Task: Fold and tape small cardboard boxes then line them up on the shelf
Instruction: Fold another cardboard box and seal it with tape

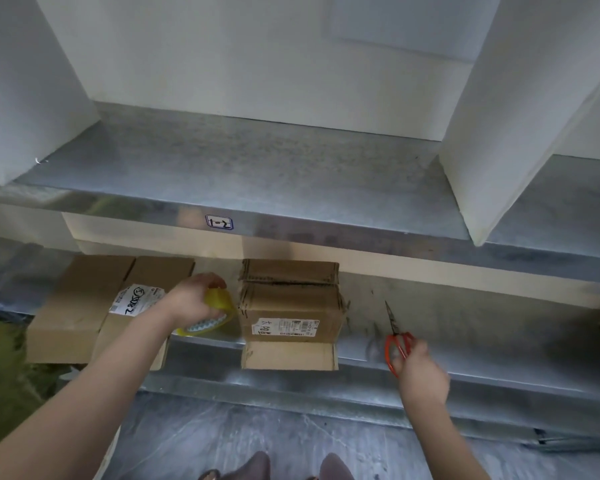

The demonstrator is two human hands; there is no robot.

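The small cardboard box (290, 306) sits in the middle of the lower shelf (465, 327). Its top flaps are folded down, a white label faces the person, and one flap hangs over the shelf's front edge. Neither hand touches it.

Just to its left, the left hand (187, 301) grips a yellow tape roll (219, 311). The fingers (212, 282) curl over the roll's top, which lies close beside the box's left wall. Whether roll and box meet, I cannot tell.

Well to the right of the box, the right hand (420, 372) holds red-handled scissors (397, 341). Its fingers are wrapped round the handles, and the blades are together, pointing away over the shelf.

Flattened cardboard (84, 306) with a scribbled label lies on the shelf left of the tape. Above is an upper metal shelf (257, 168) carrying tall white boxes (499, 133).
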